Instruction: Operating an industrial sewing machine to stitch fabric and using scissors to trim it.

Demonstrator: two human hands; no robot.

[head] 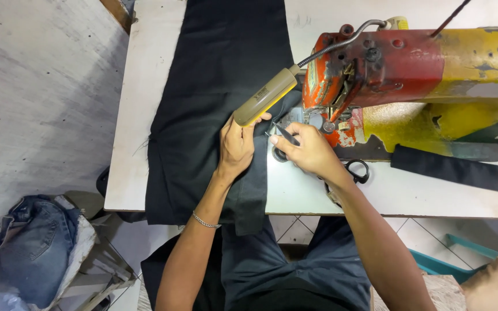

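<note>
The left hand (236, 145) lies on the black cloth (214, 86), fingers together and pressing the fabric flat just short of the needle area, right under the tan lamp head (265, 95) on its bendy metal neck. The right hand (312, 152) is pinched shut on a slim dark tool (285, 134), tweezers or a small pick by the look of it, with the tip aimed at the foot of the red and yellow sewing machine (393, 75). The cloth runs from the far edge of the white bench (139, 115) to the near edge and drapes over it into the person's lap. Black-handled scissors (357, 170) sit just behind the right wrist, and a folded black strip (446, 167) rests toward the bench's right end. Fine work like this goes best, I'd judge, with the left hand keeping the cloth taut and the tool tip low and steady by the needle. A pile of denim (33, 242) lies on the floor to the left.
</note>
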